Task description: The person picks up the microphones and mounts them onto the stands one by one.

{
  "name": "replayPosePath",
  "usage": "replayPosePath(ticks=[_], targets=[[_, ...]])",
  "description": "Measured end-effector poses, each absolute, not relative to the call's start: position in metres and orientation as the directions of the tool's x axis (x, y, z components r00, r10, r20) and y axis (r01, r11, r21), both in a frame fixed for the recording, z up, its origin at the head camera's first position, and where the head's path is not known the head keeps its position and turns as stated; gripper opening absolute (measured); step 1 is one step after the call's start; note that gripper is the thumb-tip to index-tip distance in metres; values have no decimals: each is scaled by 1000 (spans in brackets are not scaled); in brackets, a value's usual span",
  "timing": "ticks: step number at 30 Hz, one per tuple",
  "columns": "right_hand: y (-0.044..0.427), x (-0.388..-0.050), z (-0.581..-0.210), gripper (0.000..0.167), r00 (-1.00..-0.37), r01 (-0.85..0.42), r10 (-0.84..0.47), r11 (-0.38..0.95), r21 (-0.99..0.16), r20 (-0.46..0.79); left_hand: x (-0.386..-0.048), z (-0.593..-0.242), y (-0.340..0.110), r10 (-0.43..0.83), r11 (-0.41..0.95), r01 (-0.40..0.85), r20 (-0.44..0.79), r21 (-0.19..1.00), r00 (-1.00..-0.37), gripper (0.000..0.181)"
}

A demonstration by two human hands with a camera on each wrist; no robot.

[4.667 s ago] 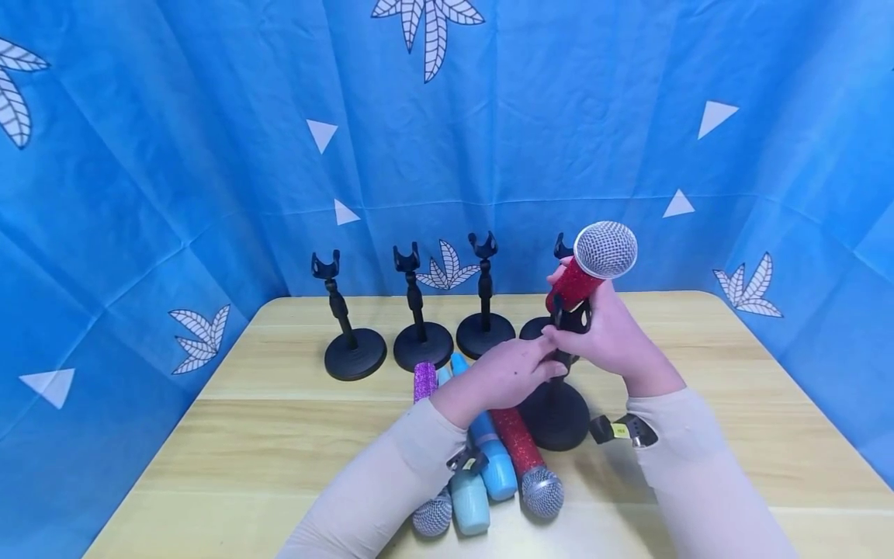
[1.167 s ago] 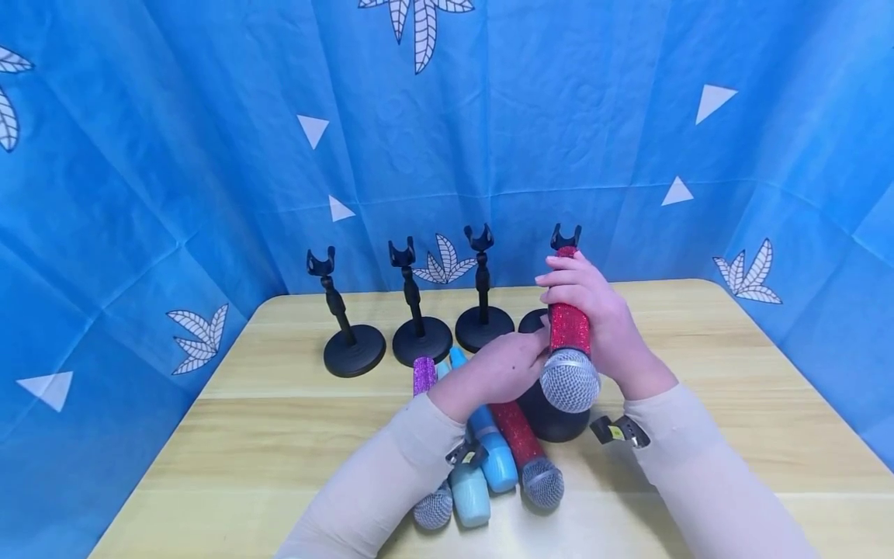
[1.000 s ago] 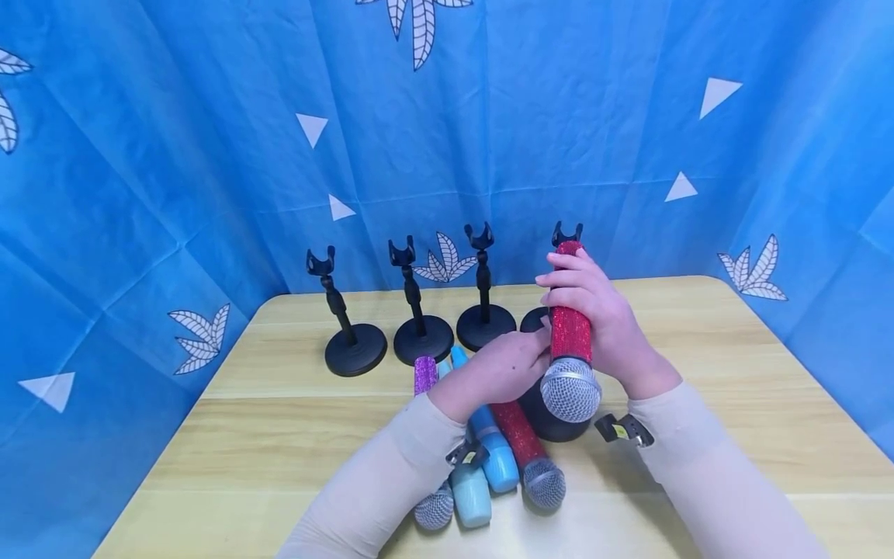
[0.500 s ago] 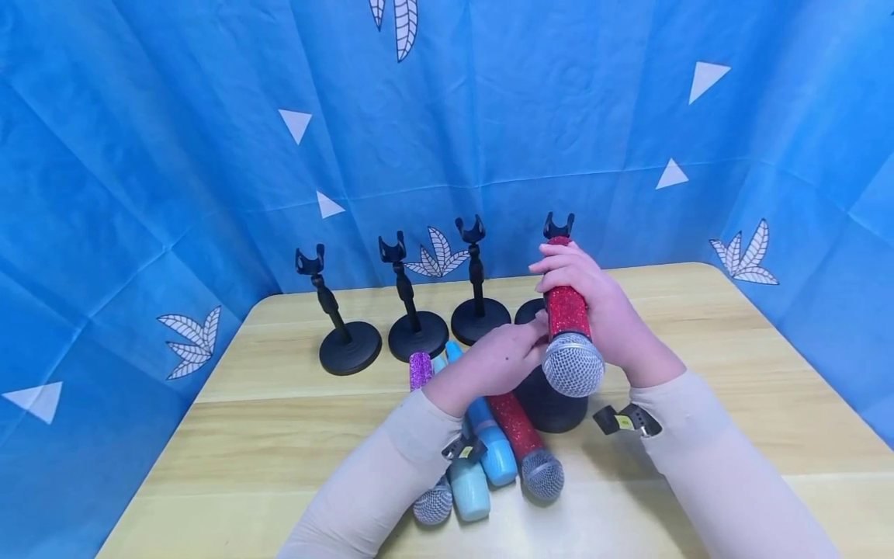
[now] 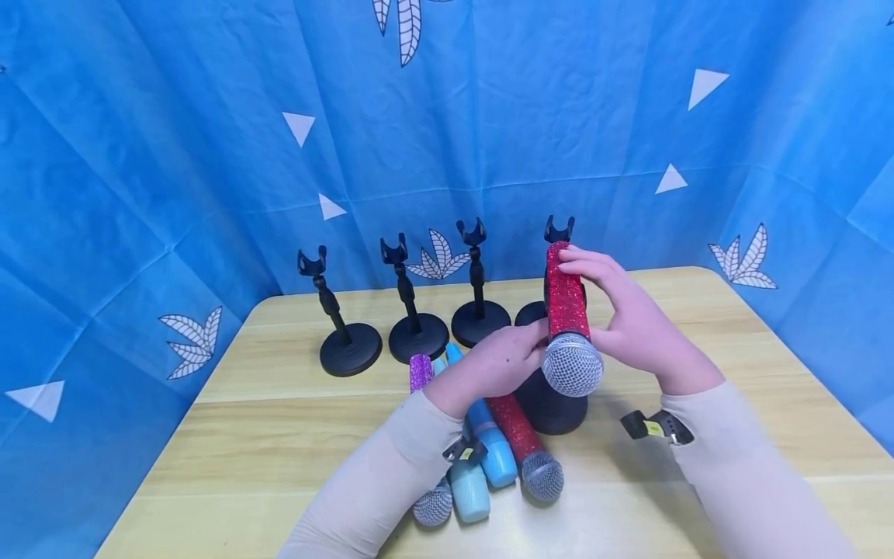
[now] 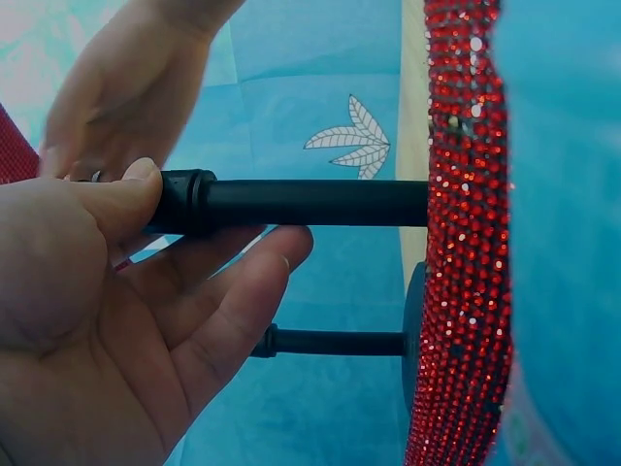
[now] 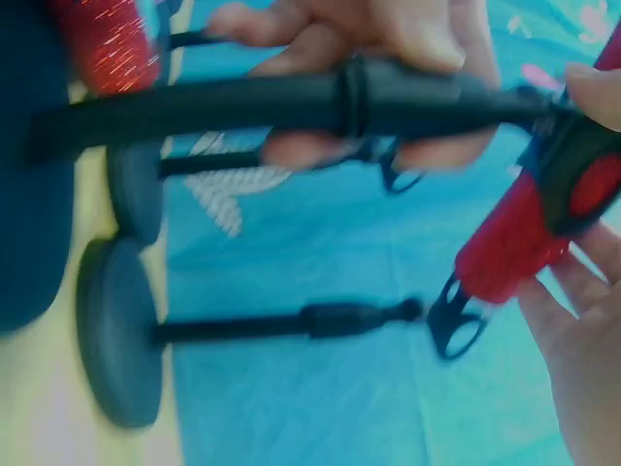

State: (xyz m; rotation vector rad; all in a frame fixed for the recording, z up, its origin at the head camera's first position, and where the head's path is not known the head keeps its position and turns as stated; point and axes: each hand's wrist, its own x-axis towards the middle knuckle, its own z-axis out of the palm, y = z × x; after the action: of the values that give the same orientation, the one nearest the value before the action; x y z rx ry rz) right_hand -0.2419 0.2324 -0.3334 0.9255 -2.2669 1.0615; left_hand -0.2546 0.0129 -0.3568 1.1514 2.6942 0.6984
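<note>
Behind everything we have a blue cloth curtain printed with white leaves and triangles (image 5: 552, 109), then a pale wood-grain table (image 5: 258, 435). Four black round-based stands (image 5: 418, 338) line its far side; a fifth black round-based stand (image 5: 555, 411) is nearer the person. Just left of it lie a purple glittery microphone (image 5: 421, 371), a smooth pale aqua cylinder (image 5: 469, 491), a smooth sky-blue cylinder (image 5: 497, 456) and a red sparkling microphone with a grey mesh head (image 5: 520, 435).

We judge that most turns on how the raised red glittery microphone with a silver mesh head (image 5: 567, 301) sits in the fifth stand's black forked clip (image 7: 558, 199). It lies in the clip, tilted, its long axis running from the curtain side toward the person, mesh head nearest.

The right hand (image 5: 639, 322) is nearer, reaching in from the right: fingers bent over the handle's far end, thumb near the clip, a grip we read as a loose hold. The left hand (image 5: 499, 361) comes in lower, its grip pinching the pole's ridged black collar (image 6: 194, 202).
</note>
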Motion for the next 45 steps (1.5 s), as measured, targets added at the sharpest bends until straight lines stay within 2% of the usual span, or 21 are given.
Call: replayPosePath(ticks=[2, 4, 6, 8, 9, 11, 13, 15, 17, 20, 29, 34, 37, 39, 42, 45], targets=[[242, -239, -339, 70, -708, -695, -336, 488, -528, 621, -254, -357, 13, 712, 596, 653, 68, 468, -699, 36], [250, -236, -344, 48, -769, -631, -340, 535, -561, 541, -254, -357, 12, 713, 585, 656, 82, 476, -696, 35], [255, -234, -352, 29, -828, -561, -395, 598, -573, 397, -254, -357, 11, 713, 578, 661, 100, 479, -694, 34], [256, -232, -363, 19, -843, -519, -494, 640, -566, 214, -254, -356, 10, 711, 577, 666, 111, 473, -695, 33], [255, -232, -369, 20, -831, -506, -543, 644, -574, 123, -254, -355, 9, 711, 578, 669, 115, 467, -694, 32], [251, -230, -383, 35, -798, -472, -602, 637, -609, -12, -255, -353, 10, 715, 580, 678, 115, 452, -689, 30], [246, -229, -396, 53, -780, -431, -620, 631, -645, -85, -257, -350, 11, 726, 576, 685, 106, 446, -680, 30], [239, -226, -406, 67, -795, -382, -595, 644, -662, -120, -258, -348, 15, 738, 567, 686, 90, 456, -669, 31], [232, -223, -413, 79, -820, -335, -554, 668, -665, -144, -260, -346, 17, 743, 562, 674, 64, 479, -666, 31], [224, -219, -416, 86, -850, -291, -501, 705, -647, -164, -261, -346, 19, 738, 564, 652, 44, 507, -673, 31], [218, -218, -411, 93, -874, -236, -454, 710, -663, -175, -264, -353, 16, 712, 535, 672, 155, 512, -685, 24], [216, -220, -413, 91, -871, -248, -462, 708, -661, -169, -262, -352, 19, 677, 574, 662, 174, 482, -715, 21], [216, -221, -414, 84, -874, -242, -454, 717, -653, -174, -262, -350, 20, 679, 583, 656, 156, 480, -718, 23], [217, -221, -414, 81, -881, -265, -446, 743, -615, -159, -262, -350, 20, 693, 574, 657, 137, 488, -708, 25], [219, -216, -411, 75, -886, -347, -452, 795, -498, -105, -261, -349, 18, 723, 554, 669, 112, 495, -682, 27], [218, -209, -407, 81, -879, -425, -475, 823, -376, -46, -259, -349, 15, 741, 549, 686, 102, 477, -663, 24]])
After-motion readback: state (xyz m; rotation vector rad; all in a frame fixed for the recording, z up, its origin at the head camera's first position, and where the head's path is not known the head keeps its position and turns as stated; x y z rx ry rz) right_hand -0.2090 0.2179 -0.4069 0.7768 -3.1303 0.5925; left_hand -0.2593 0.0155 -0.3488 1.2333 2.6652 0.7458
